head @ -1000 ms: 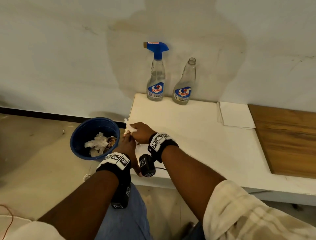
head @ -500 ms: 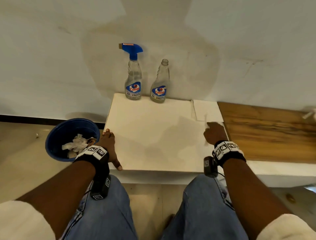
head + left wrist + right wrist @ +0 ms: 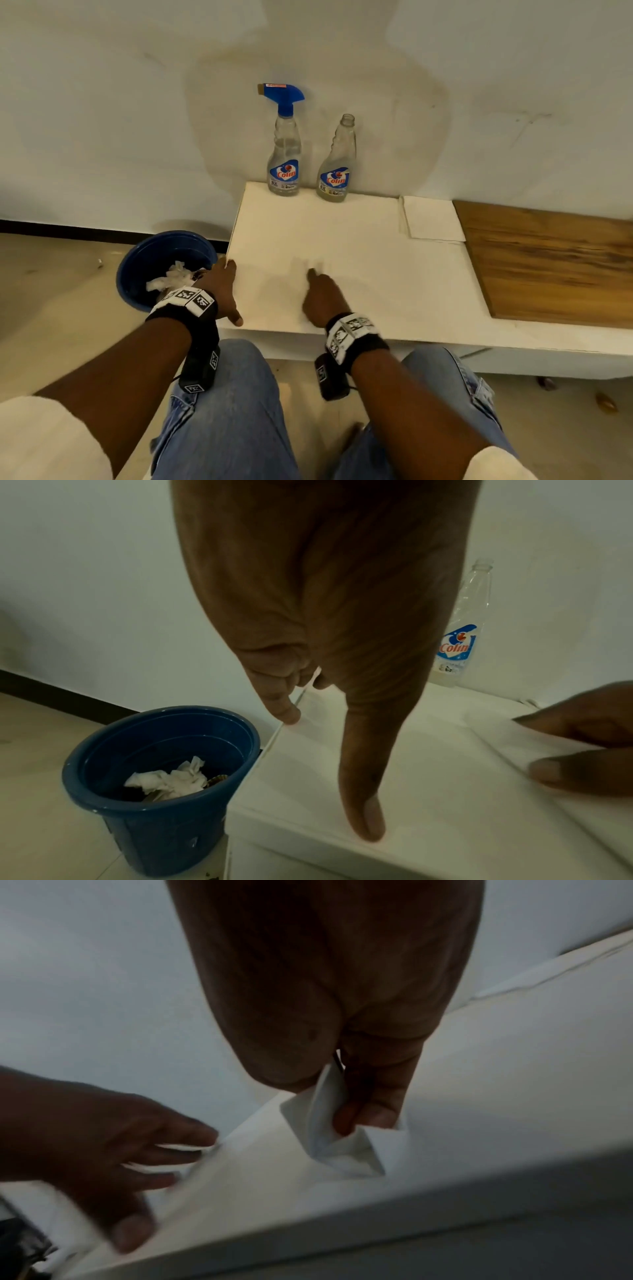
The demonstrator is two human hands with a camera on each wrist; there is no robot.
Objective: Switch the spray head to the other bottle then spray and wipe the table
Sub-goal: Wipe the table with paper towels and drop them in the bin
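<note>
At the back of the white table [image 3: 376, 274] stand two clear bottles against the wall. The left bottle [image 3: 283, 161] carries the blue spray head [image 3: 282, 96]; the right bottle [image 3: 337, 164] has a bare open neck. My right hand [image 3: 317, 284] is over the table's front middle and pinches a white tissue [image 3: 329, 1123] between thumb and fingers. The tissue is only a blur in the head view. My left hand [image 3: 229, 291] rests on the table's left edge, thumb [image 3: 363, 804] flat on the top.
A blue bin [image 3: 164, 267] with crumpled tissues stands on the floor just left of the table. A stack of white tissues [image 3: 433, 219] lies at the back right, next to a wooden board [image 3: 548, 263]. My knees are under the front edge.
My right hand went from the bin side to the tissue stack, then came back left to the table's middle with a tissue. My left hand settled on the left edge.
</note>
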